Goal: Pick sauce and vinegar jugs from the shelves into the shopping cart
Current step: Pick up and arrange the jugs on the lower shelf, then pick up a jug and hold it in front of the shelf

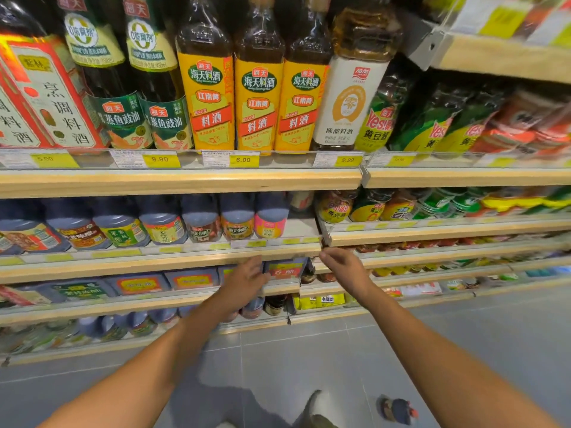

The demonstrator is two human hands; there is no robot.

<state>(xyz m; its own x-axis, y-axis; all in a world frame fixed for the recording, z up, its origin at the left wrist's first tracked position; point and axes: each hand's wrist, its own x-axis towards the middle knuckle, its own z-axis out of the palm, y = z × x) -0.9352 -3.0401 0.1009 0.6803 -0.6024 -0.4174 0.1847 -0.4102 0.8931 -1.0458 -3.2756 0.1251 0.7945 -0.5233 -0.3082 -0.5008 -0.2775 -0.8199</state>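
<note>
Head view, entry for a supermarket condiment aisle.

- Left hand (247, 279): is pointing, fingers fairly straight, at a red-labelled jug (285, 268). It is gripping nothing, and whether the fingertips are touching the jug's left side cannot be told.
- Right hand (343, 267): is hovering just right of the same jug, with its fingers loosely curled near the end of the wooden shelf edge (123, 267) above. It is holding nothing.
- Red-labelled jug: is standing at the right end of the third shelf (92, 310) and partly tucked under the shelf above. It lies between the two hands.
- Row of squat jugs (139, 284): is filling the rest of that shelf to the left.
- Dark bottles with blue-grey shoulders (200, 220): are standing one shelf up.
- Yellow-labelled cooking wine bottles (259, 100): are occupying the top shelf above price tags.
- Grey floor (309, 350): is showing near the camera, with a shoe (398, 410) at the right.
- Shopping cart: is not appearing in view, so its contents cannot be checked.

Progress, as a judgement: the picking is only at its approach stage. No jug is in hand. Gripping the red-labelled jug, drawing it clear of the shelf above and carrying it to the cart are all remaining, as are any further jugs.
</note>
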